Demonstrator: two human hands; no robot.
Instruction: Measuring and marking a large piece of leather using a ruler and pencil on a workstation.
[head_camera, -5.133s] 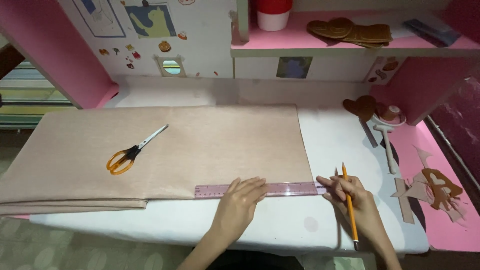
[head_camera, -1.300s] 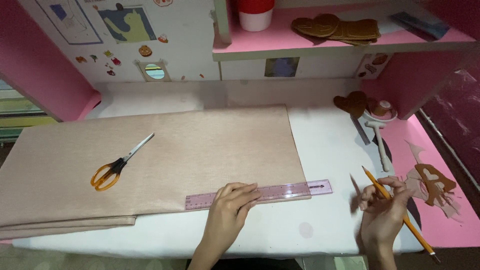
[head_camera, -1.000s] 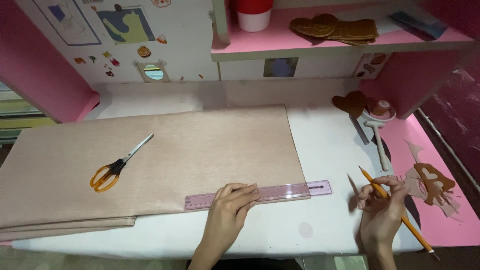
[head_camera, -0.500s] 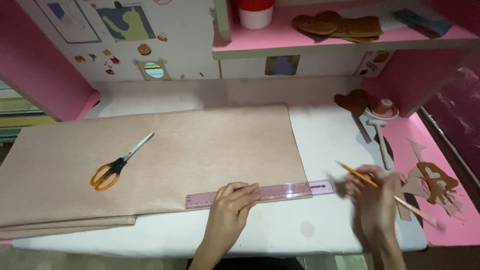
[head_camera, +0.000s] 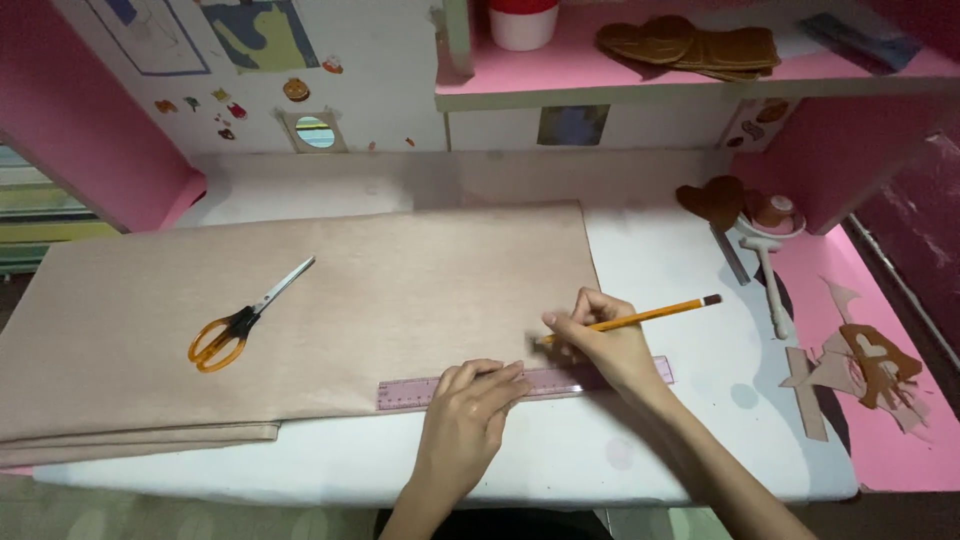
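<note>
From the head camera, both forearms reach up from the bottom edge over the white desk (head_camera: 700, 270). The left hand (head_camera: 468, 415) lies flat with its fingers spread, pressing the translucent pink plastic ruler (head_camera: 420, 392) along the near edge of the large beige fabric sheet (head_camera: 400, 290). The right hand (head_camera: 600, 340) bends in from the right, fingers pinched closed around the orange wooden pencil (head_camera: 650, 315), whose tip meets the fabric just above the ruler. Orange-handled scissors (head_camera: 240, 322) rest on the fabric, well apart to the left.
</note>
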